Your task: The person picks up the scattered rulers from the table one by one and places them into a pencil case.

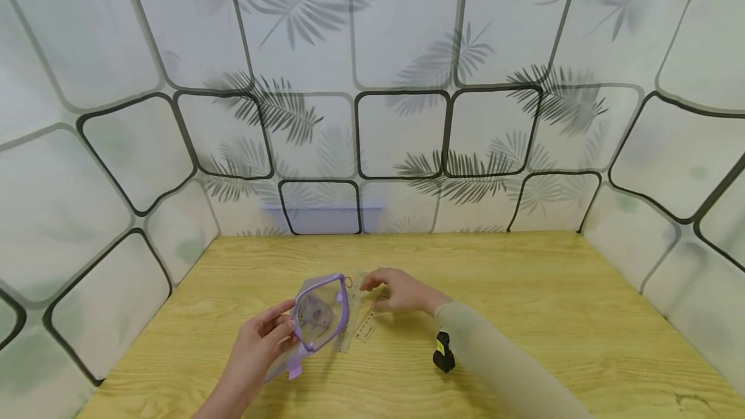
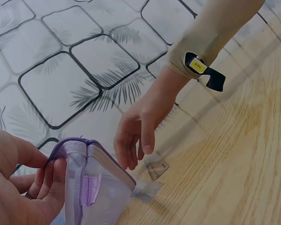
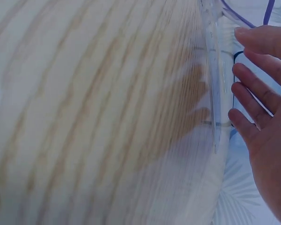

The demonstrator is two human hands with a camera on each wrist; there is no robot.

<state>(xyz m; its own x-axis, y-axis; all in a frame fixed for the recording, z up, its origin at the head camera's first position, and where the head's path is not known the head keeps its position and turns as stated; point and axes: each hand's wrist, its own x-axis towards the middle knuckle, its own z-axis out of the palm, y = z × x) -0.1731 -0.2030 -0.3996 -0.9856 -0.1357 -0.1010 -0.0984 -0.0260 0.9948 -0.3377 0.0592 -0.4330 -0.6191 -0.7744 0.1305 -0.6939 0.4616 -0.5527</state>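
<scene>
My left hand pinches the rim of a translucent zip pouch with purple edging, its mouth spread open. Some clear, marked pieces show inside it; their kind is hard to tell. To the right of the pouch, a long clear ruler lies on the table beside another clear flat piece with rows of small marks. Just above these hovers my right hand, fingers loosely bent and holding nothing. The right wrist view shows the palm and separated fingers near a clear flat edge.
A wood-grain table lies under everything. Patterned fabric walls rise at its back and both sides. A black strap piece with a yellow label hangs from the right sleeve.
</scene>
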